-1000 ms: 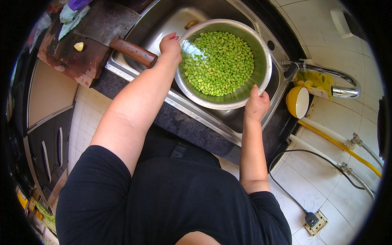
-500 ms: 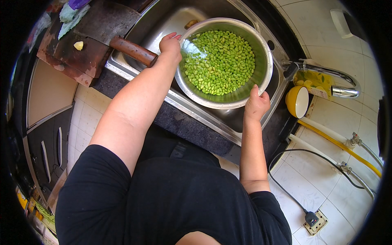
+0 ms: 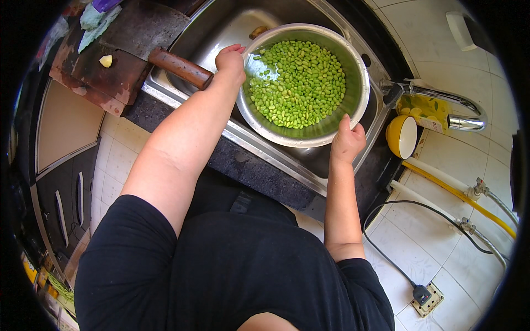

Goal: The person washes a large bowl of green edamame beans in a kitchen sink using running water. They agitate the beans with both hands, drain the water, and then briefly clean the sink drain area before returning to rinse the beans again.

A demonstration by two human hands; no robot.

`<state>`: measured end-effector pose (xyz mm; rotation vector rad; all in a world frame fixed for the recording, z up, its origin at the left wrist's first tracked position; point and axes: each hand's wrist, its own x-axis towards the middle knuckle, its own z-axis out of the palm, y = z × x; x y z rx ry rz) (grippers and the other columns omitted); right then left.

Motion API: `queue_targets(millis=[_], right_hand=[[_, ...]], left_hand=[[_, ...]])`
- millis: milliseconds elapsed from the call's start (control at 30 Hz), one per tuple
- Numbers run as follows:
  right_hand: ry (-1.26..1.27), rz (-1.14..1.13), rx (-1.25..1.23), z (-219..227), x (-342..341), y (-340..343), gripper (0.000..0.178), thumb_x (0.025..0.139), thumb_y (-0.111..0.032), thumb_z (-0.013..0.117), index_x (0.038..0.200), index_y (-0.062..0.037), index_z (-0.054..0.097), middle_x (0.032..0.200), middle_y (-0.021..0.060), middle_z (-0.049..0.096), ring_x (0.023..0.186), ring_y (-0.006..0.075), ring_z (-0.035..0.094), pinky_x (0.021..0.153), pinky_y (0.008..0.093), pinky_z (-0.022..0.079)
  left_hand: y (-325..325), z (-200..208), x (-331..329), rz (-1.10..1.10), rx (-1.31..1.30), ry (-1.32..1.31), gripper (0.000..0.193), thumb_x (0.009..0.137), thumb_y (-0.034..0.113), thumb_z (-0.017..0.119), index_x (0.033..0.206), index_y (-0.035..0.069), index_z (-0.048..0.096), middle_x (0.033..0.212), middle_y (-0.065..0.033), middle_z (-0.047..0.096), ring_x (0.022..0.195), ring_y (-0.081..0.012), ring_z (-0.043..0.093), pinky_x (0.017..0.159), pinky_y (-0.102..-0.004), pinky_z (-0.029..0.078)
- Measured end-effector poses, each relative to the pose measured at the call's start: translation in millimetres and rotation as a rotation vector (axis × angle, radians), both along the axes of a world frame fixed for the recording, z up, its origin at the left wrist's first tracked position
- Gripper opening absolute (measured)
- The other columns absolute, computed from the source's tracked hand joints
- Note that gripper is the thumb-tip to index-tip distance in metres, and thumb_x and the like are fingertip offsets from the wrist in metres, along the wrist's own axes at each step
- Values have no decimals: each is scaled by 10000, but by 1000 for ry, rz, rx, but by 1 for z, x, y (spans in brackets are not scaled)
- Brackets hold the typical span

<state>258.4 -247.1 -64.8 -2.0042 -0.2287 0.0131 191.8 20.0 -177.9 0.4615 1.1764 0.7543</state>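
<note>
Beans (image 3: 298,91): while water (image 3: 260,66) covered them, looked plump, green.
Left hand (image 3: 230,62): half-curled, met basin's (image 3: 356,71) left edge, hold unclear.
Right hand (image 3: 348,139): curled round its near-right edge.

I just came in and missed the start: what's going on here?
A person has both hands on a wide metal bowl over the sink. The right hand grips the near right rim; the left hand is against the left side, its grip partly hidden. Green beans lie in water inside. Whether the bowl rests on the sink bottom isn't clear.
</note>
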Motion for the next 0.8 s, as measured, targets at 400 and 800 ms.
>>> queue_targets(millis=[400, 800], right_hand=[[15, 6, 42, 6, -4, 2, 188, 793, -132, 589, 778, 55, 608, 723, 57, 623, 643, 88, 526, 605, 236, 430], [54, 38, 45, 10, -3, 0, 198, 818, -134, 587, 871, 56, 599, 807, 55, 621, 689, 84, 539, 645, 213, 431]], left_hand=[[-1, 5, -1, -15, -13, -16, 242, 783, -84, 343, 926, -44, 534, 911, -158, 593, 829, -215, 572, 770, -297, 458], [-1, 3, 0, -24, -7, -20, 273, 841, -40, 275, 979, -76, 508, 938, -187, 578, 857, -250, 575, 790, -344, 484]])
